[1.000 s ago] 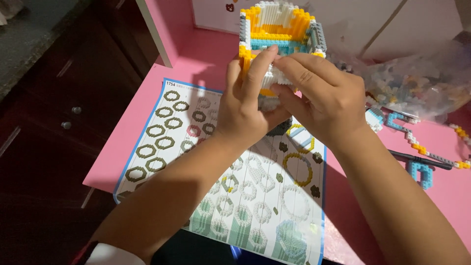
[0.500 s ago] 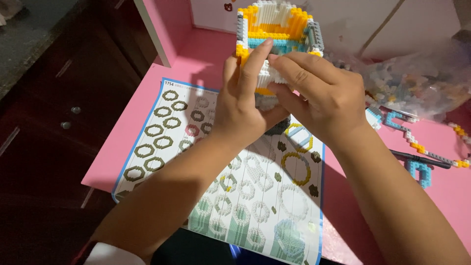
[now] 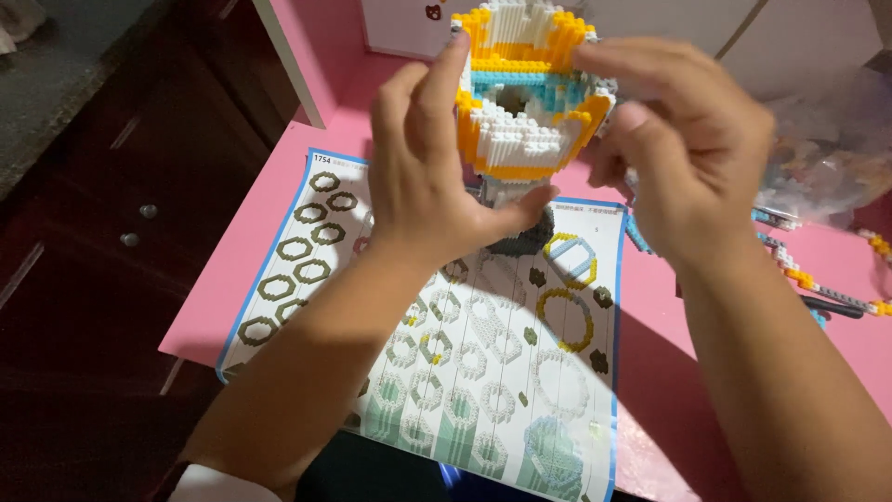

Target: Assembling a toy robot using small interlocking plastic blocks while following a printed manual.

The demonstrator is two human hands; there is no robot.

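A cup-shaped model [image 3: 520, 102] built of small white, yellow and light blue bricks stands upright on a grey base, above a printed instruction sheet [image 3: 483, 372]. My left hand [image 3: 432, 177] wraps its left side, fingers up along the rim and thumb under the bowl. My right hand [image 3: 683, 153] holds the right side, fingers curled over the rim. The model's lower stem and base are partly hidden behind my left thumb.
The sheet lies on a pink table [image 3: 260, 270] whose left edge drops to dark drawers [image 3: 102, 232]. A clear bag of loose bricks [image 3: 836, 158] and short brick strips [image 3: 818, 279] lie at the right. A white box [image 3: 409, 28] stands behind.
Both hands have shifted up and apart on the model, which now shows its open bowl more clearly. The view is closer to the model than before.
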